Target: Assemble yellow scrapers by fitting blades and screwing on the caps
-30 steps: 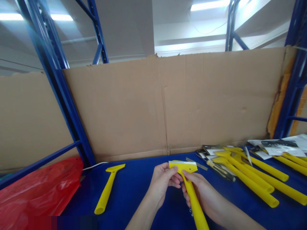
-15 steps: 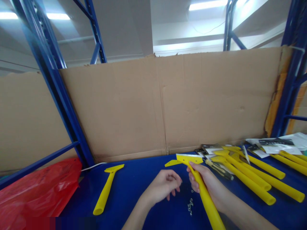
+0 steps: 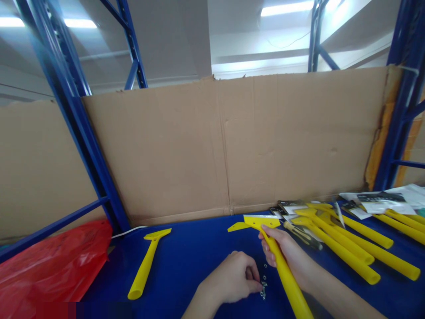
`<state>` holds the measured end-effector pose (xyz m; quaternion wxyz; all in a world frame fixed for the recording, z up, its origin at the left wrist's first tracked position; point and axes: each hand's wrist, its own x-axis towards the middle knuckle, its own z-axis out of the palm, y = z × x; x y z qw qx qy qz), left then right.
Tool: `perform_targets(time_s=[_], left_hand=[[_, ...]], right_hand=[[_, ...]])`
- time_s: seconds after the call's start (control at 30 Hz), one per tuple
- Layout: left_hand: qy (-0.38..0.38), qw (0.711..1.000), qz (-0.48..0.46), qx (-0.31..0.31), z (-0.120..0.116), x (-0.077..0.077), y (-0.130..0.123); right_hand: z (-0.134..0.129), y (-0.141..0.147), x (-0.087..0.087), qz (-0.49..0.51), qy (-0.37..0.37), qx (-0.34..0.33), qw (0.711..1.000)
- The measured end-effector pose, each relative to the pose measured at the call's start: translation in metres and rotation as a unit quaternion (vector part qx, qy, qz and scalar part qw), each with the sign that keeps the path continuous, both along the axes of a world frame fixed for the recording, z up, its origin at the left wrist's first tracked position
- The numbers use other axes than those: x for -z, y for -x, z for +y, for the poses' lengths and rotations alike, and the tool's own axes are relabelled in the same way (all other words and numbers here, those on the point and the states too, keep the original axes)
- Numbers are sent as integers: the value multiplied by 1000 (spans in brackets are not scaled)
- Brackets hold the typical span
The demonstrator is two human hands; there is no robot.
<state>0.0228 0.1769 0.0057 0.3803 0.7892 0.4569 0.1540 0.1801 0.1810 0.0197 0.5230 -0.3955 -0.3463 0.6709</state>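
A: What's the held scraper handle made of?
B: Smooth plastic, by its look; the small fasteners, shiny metal.
A: And the bag?
B: Glossy, crinkled plastic. The back panel is matt cardboard, rough along its torn top edge.

Illumination is bright and overhead, from ceiling tubes overexposed to white. Hazy glare streaks the left blue upright; highlights mark the red plastic. The cardboard is evenly lit. Wide-angle distortion splays the uprights. Small metal parts appear soft. Blocky pixelation affects the lower-left edge.
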Motion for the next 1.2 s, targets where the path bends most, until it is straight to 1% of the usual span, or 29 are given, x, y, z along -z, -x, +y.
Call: perform_targets(time_s=[0.17,0.33,0.37,0.43,0.5,0.57,0.67,0.73,0.87,0.93,1.07,1.13,1.2], left_hand=[[-10,1000,8,-11,3,4,2],[-11,1000,6,-7,6,9,2],[-24,1000,10,-6,6,9,3],[-75,997,24,-18,9,8,5],[-138,988,47,-52,13,5,10],[-175,978,72,-89,17,3,16],[-174,975,87,-107,20,3,21],[-170,976,89,-98,19,3,19],[-198,970,112,-79,16,7,7],[-192,972,109,-75,17,9,3],[-107,989,54,-90,23,12,6],[-65,992,-12,-107,26,9,11],[-47,983,-109,-142,28,3,15]], right_hand=[[0,-1,0,-21,-1,-2,1000],[1,-3,-2,-13,-1,1,1000],[1,-4,-2,-13,-2,3,1000],[2,-5,-2,-11,0,5,1000],[3,-6,-3,-8,4,5,1000],[3,-6,-3,-4,6,4,1000],[4,-6,-3,1,6,2,1000],[5,-6,-3,3,9,-1,1000],[5,-5,-1,-6,13,0,1000],[4,-5,-1,-16,9,3,1000],[3,-3,-1,-33,6,0,999],[3,-3,-2,-41,7,1,999],[2,-2,-2,-52,7,3,999]])
